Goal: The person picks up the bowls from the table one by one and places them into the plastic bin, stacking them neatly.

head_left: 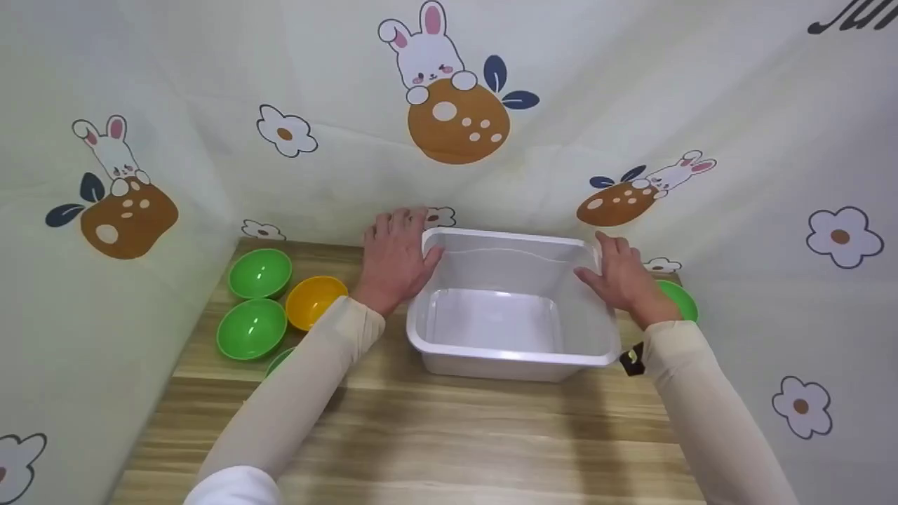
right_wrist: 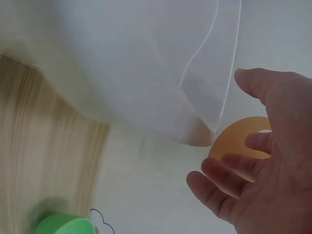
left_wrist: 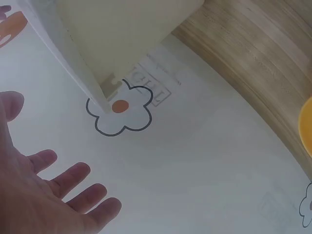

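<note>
A white rectangular plastic basin [head_left: 515,356] stands at the back of the wooden table, its inside showing only its bare base and walls. Beside its left rim is my left hand [head_left: 396,263], fingers spread and thumb over the rim. In the left wrist view, that hand [left_wrist: 48,200] has loose fingers, with a gap between them and the basin [left_wrist: 131,29]. My right hand [head_left: 621,280] is at the back right corner, thumb toward the inside. The right wrist view shows its fingers [right_wrist: 209,190] slightly bent beside the basin wall [right_wrist: 136,73], holding nothing.
Left of the basin sit two green bowls [head_left: 251,330] and a yellow bowl [head_left: 314,298]; another green bowl [head_left: 279,361] is partly behind the left sleeve. A green bowl [head_left: 682,300] and a small black object [head_left: 633,359] lie near the right arm. Patterned cloth [head_left: 337,168] encloses the table [head_left: 449,442].
</note>
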`<state>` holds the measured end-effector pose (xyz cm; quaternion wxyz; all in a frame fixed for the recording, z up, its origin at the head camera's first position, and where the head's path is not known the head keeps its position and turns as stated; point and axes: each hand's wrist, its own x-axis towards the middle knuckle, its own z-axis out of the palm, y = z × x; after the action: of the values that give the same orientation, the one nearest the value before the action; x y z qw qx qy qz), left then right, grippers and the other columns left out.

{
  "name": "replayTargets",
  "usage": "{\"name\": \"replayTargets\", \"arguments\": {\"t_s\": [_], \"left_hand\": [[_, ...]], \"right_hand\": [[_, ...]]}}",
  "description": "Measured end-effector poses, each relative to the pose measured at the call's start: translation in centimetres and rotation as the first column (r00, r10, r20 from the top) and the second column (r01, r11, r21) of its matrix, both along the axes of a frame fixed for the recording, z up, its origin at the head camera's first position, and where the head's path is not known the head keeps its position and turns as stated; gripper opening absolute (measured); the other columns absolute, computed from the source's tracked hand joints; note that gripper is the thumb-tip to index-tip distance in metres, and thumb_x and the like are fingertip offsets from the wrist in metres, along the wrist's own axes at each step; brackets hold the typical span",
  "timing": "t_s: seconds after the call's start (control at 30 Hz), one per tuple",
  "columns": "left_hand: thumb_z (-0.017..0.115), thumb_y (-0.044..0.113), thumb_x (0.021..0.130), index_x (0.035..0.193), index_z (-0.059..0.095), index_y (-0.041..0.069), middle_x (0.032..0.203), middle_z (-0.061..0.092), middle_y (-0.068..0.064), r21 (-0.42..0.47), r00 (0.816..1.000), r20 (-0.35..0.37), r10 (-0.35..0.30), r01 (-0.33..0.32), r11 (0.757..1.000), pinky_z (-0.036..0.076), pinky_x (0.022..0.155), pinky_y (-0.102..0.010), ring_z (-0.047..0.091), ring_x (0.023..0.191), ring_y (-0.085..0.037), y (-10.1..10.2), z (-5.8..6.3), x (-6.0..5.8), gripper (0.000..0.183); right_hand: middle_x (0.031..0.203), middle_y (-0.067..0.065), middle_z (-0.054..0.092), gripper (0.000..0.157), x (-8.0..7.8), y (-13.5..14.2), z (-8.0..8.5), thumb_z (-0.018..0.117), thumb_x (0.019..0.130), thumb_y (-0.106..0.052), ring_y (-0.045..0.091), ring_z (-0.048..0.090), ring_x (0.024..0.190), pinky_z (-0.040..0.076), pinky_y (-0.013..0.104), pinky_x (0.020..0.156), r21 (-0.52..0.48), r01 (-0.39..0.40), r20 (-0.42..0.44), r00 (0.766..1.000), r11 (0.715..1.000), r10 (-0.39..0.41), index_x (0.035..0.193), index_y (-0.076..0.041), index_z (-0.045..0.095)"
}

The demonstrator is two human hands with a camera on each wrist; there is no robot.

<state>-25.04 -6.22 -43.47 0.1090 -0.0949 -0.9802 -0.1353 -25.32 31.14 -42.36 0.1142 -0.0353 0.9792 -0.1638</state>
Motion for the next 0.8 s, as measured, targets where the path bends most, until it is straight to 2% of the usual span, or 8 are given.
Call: {"name": "replayTargets", "arguments": {"t_s": [0.27, 0.4, 0.57, 0.8], "left_hand": [[0.045, 0.06, 0.098, 0.153, 0.038, 0.017, 0.152, 0.045, -0.016, 0.065, 0.999, 0.021, 0.026, -0.027, 0.998, 0.042, 0.113, -0.06, 0.042, 0.133, -0.038, -1.2, -0.3, 0.5, 0.07], [0.045, 0.061, 0.099, 0.152, 0.04, 0.016, 0.151, 0.046, -0.017, 0.101, 0.999, 0.022, 0.039, -0.041, 0.994, 0.042, 0.112, -0.059, 0.041, 0.134, -0.038, -1.6, -0.6, 0.7, 0.07], [0.049, 0.06, 0.098, 0.153, 0.039, 0.017, 0.154, 0.043, -0.017, 0.152, 0.998, 0.039, 0.058, -0.063, 0.986, 0.04, 0.114, -0.059, 0.038, 0.137, -0.038, -2.2, -1.0, 1.1, 0.07], [0.053, 0.056, 0.098, 0.155, 0.037, 0.017, 0.155, 0.039, -0.019, 0.194, 0.996, 0.051, 0.075, -0.084, 0.978, 0.038, 0.116, -0.061, 0.035, 0.139, -0.039, -3.1, -1.5, 2.1, 0.071]], "right_hand": [[0.161, 0.036, 0.02, 0.099, 0.6, 0.9, -0.7, 0.054, 0.099, -0.055, 0.056, 0.031, 0.146, 0.031, 0.071, 0.114, -0.052, 0.0, 0.074, 0.997, 0.999, 0.004, 0.163, -0.007, -0.004], [0.16, 0.037, 0.022, 0.099, 1.1, 1.1, -1.2, 0.056, 0.1, -0.051, 0.057, 0.035, 0.143, 0.032, 0.07, 0.114, -0.08, -0.027, 0.066, 0.997, 0.996, 0.032, 0.162, -0.004, -0.006], [0.164, 0.035, 0.016, 0.099, 1.4, 1.3, -1.8, 0.057, 0.101, -0.045, 0.057, 0.027, 0.148, 0.028, 0.07, 0.116, -0.112, -0.039, 0.095, 0.994, 0.993, 0.05, 0.163, -0.007, -0.01], [0.161, 0.038, 0.018, 0.092, 1.6, 1.5, -3.3, 0.057, 0.103, -0.031, 0.058, 0.027, 0.147, 0.026, 0.071, 0.117, -0.179, -0.068, 0.069, 0.994, 0.981, 0.082, 0.161, -0.002, -0.008]]}}
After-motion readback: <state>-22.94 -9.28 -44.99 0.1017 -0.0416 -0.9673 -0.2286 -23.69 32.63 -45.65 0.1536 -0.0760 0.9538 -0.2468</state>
